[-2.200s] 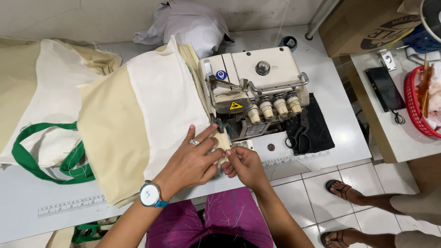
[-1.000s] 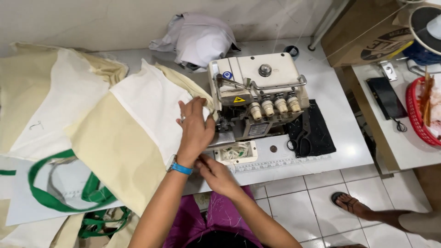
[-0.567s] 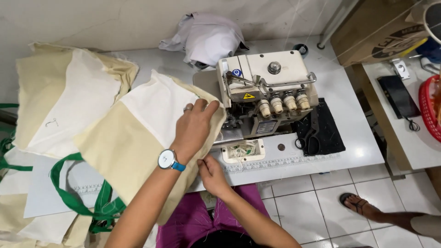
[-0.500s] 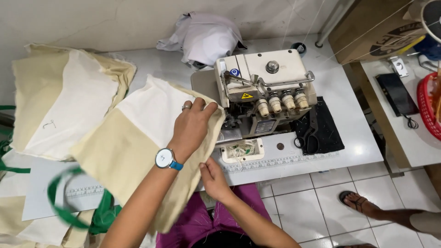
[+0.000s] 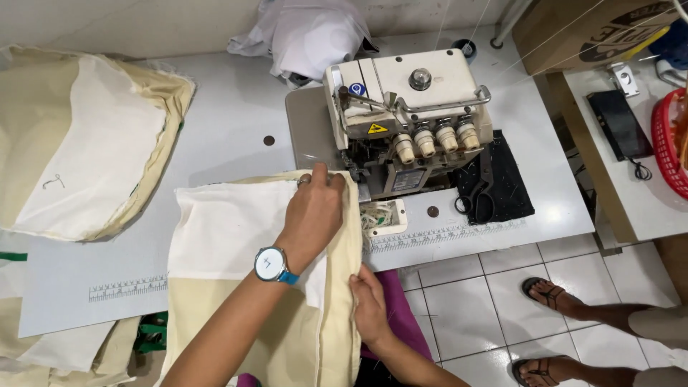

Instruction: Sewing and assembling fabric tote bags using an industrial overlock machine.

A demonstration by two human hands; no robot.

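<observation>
Left hand (image 5: 314,213) pressed flat, right hand (image 5: 370,308) pinching the limp, light cream tote bag's (image 5: 236,236) edge beside the overlock machine (image 5: 405,122).

Bag's (image 5: 236,236) lower end off-frame

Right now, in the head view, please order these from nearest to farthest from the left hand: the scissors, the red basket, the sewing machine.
From the left hand:
1. Sewing machine, just to its right, behind.
2. Scissors, farther right on the black mat.
3. Red basket, at the far right edge.
</observation>
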